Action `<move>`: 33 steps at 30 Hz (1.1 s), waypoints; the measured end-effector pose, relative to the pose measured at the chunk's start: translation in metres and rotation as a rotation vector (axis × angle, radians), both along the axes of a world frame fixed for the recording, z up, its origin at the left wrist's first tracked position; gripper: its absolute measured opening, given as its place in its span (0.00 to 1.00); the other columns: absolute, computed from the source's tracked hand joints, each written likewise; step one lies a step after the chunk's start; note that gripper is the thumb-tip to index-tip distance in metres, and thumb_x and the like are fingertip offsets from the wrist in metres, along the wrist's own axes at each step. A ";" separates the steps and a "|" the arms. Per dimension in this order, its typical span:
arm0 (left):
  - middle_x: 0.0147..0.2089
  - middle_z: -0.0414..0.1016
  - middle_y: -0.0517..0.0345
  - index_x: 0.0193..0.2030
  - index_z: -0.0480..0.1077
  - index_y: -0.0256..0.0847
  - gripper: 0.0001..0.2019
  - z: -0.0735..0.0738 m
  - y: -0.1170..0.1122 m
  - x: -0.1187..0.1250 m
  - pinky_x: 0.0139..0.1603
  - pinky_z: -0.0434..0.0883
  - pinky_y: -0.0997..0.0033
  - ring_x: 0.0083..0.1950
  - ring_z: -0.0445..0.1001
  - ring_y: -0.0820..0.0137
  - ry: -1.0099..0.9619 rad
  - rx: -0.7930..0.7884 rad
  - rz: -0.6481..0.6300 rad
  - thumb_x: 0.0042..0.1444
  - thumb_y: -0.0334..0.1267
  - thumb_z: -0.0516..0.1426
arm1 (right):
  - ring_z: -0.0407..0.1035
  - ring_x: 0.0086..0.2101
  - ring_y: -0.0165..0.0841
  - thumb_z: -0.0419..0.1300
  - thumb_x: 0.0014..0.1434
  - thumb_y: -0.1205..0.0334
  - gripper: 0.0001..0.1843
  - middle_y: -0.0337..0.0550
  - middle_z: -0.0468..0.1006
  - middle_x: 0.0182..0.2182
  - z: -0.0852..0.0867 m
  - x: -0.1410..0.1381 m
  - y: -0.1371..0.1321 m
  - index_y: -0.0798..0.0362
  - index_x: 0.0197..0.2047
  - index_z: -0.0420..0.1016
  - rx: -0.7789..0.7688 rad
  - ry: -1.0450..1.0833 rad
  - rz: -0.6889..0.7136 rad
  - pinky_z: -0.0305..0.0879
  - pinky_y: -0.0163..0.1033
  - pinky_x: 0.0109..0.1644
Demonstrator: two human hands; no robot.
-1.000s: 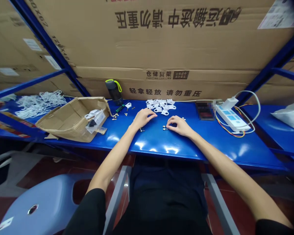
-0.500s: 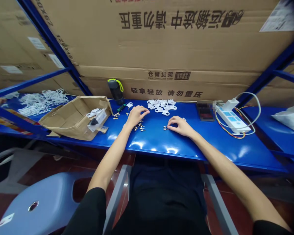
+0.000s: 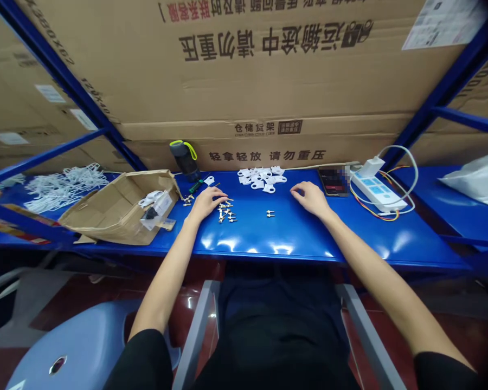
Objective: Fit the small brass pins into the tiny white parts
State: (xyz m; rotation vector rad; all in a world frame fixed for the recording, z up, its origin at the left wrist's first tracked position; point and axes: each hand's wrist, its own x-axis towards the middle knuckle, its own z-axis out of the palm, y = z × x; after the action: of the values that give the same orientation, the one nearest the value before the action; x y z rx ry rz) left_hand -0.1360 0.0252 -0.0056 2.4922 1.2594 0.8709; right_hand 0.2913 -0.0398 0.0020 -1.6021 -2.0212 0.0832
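Left hand (image 3: 205, 203) sits just beside the little pile of metal pins (image 3: 226, 212), fingers loosely curled, no pinch showing; right hand (image 3: 312, 197) lies spread on the blue bench (image 3: 293, 235), a lone pin pair (image 3: 270, 213) near its fingertips, white plastic clips (image 3: 261, 177) ahead.

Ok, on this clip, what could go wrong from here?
The loose small metal pins lie right beside the left hand, so a slight sweep could scatter them, perhaps off the glossy blue steel bench. The right hand rests near a phone and a power strip with loose wires, which a wide reach might snag. The open cardboard box also crowds the left side, so its flaps could catch a sleeveless forearm or nearby parts.
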 end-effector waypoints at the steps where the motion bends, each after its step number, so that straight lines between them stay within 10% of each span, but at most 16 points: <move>1: 0.50 0.83 0.50 0.47 0.86 0.45 0.20 -0.001 0.000 0.001 0.61 0.72 0.57 0.54 0.79 0.57 -0.002 -0.026 0.001 0.68 0.57 0.60 | 0.75 0.46 0.44 0.58 0.70 0.60 0.13 0.48 0.85 0.45 0.002 0.004 0.000 0.50 0.45 0.85 -0.010 -0.030 -0.038 0.68 0.45 0.50; 18: 0.31 0.82 0.53 0.42 0.88 0.41 0.18 0.003 0.003 0.019 0.33 0.64 0.68 0.33 0.74 0.65 -0.121 -0.286 0.222 0.57 0.54 0.67 | 0.79 0.47 0.44 0.55 0.69 0.59 0.17 0.49 0.87 0.48 0.022 0.014 -0.013 0.48 0.48 0.87 -0.173 -0.192 -0.273 0.69 0.41 0.45; 33: 0.43 0.87 0.53 0.40 0.85 0.42 0.10 0.020 0.012 0.102 0.45 0.72 0.67 0.43 0.82 0.61 0.116 -0.290 0.028 0.63 0.44 0.64 | 0.77 0.47 0.41 0.61 0.69 0.52 0.14 0.45 0.83 0.49 0.015 0.010 -0.013 0.45 0.49 0.87 -0.217 -0.148 -0.223 0.67 0.38 0.42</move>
State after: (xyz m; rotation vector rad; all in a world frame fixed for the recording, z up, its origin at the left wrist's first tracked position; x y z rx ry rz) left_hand -0.0340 0.0377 0.0145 2.3258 1.3518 0.5110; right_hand 0.3015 -0.0527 0.0173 -2.0143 -1.9814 0.1068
